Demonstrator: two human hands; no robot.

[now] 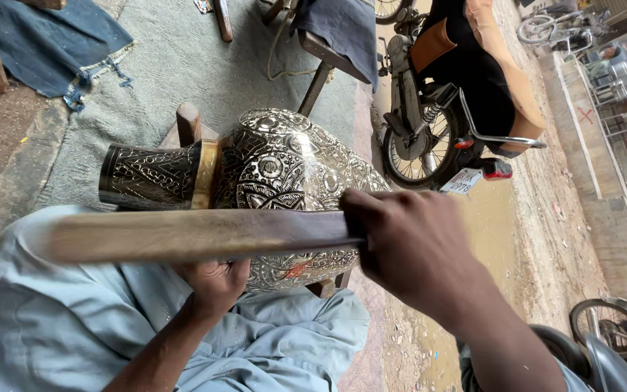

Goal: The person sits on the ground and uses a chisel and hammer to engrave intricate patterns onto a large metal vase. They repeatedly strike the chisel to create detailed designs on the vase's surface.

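An engraved metal vase [277, 181] lies on its side across your lap, dark neck to the left, propped on a wooden block [189, 122]. Your right hand [408, 243] is wrapped in a fist around the end of a flat wooden stick [197, 234], blurred, laid across the vase's belly. Your left hand [215, 283] cups the underside, fingers curled. Keep that lower hand firm so the vase cannot roll, and strike flat. A parked motorcycle [444, 94] stands beyond.

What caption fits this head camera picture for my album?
Right hand swings a wooden stick over an engraved metal vase; left hand steadies it.
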